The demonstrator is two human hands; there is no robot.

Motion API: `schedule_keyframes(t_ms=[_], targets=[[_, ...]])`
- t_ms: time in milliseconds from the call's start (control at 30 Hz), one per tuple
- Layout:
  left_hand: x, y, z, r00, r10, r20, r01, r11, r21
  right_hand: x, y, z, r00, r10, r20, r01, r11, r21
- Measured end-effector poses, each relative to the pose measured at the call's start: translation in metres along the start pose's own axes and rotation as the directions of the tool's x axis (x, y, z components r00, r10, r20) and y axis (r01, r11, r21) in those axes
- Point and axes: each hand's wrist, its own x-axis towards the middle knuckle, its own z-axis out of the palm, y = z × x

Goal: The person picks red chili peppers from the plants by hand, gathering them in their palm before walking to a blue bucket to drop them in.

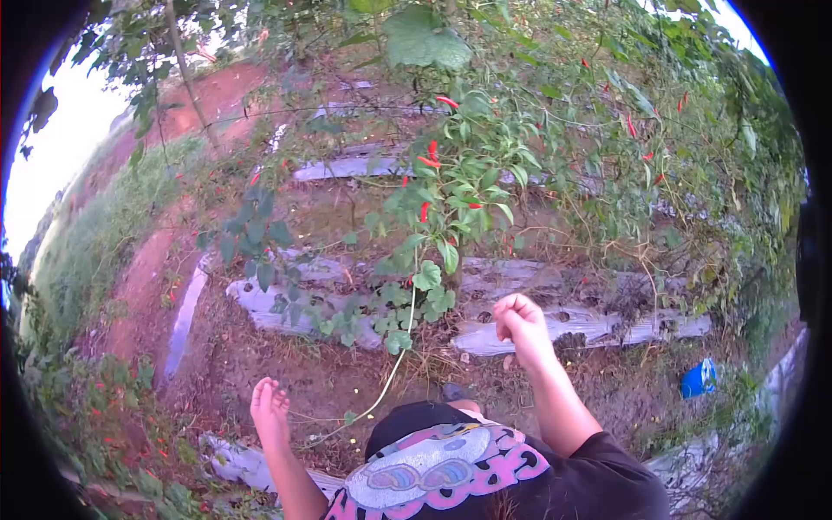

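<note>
My right hand (pixel 520 328) is raised in front of a strip of plastic sheeting, below and right of the leafy chili plant (pixel 468 173). Its fingers are curled together; whether anything is between them is too small to tell. Lower and to the left, my left hand (pixel 269 406) hangs over bare soil with its fingers partly bent, and nothing shows in it. Red chilies (pixel 430 161) hang on the plant ahead, out of reach of both hands. A pale vine stem (pixel 394 373) curves down between my hands, with round leaves (pixel 426 277) near its upper part.
A blue bucket (pixel 698 378) stands on the ground to the right. Plastic sheeting strips (pixel 581 325) cross the soil in rows. Dense plants with more red chilies fill the right side and lower left. A thin pole (pixel 186 74) leans at the upper left.
</note>
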Motion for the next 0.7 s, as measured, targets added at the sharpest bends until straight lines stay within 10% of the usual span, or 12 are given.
schedule_keyframes(t_ms=[167,333,500,700], targets=[[0.007,0.036,0.023,0.986,0.130,0.109,-0.137,0.989,0.057,0.022,-0.113,-0.006,0.899,-0.438,-0.025,0.428,0.889,-0.164],[-0.010,0.043,0.043,0.975,0.180,0.131,-0.184,0.983,0.022,0.083,-0.204,0.044,0.650,-0.734,0.198,0.701,0.478,-0.529],[-0.024,0.040,0.041,0.971,0.196,0.137,-0.206,0.976,0.067,0.185,-0.234,0.089,0.573,-0.659,0.487,0.702,0.088,-0.707],[-0.036,0.040,0.026,0.971,0.232,0.059,-0.236,0.970,0.057,0.208,-0.236,0.118,0.872,-0.306,0.383,0.316,-0.246,-0.916]])
